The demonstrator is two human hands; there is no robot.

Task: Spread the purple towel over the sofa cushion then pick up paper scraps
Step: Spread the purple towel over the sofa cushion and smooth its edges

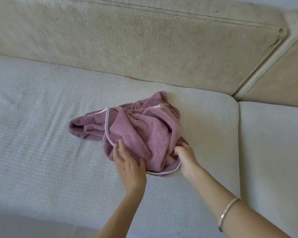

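— How many towels are on the sofa?

— Just one. The purple towel lies crumpled in a heap on the big seat cushion, towards its right end and a little nearer the back than the front edge. Its pale trim loops along the left side of the heap and shows again at the near edge.

— And the hands?

— Two, both bare and both on the towel's near side. The left hand lies with its fingers straight against the near-left edge, by the trim, thumb spread out to the right. The right hand has its fingers curled into the folds at the near-right corner — it grips the cloth there. There is one bracelet, thin and silvery, on the right forearm.

— How many cushions can you count?

— Four. The seat cushion under the towel is off-white with a fine woven texture and a few creases left of the heap. A second seat cushion sits just beside it on the right, a narrow seam between them. Behind stands one long back cushion, beige with an embossed floral pattern, and a second back cushion meets it at an angle on the far right.

— And the room?

— Only a sliver of pale wall at the far right, above the sofa.
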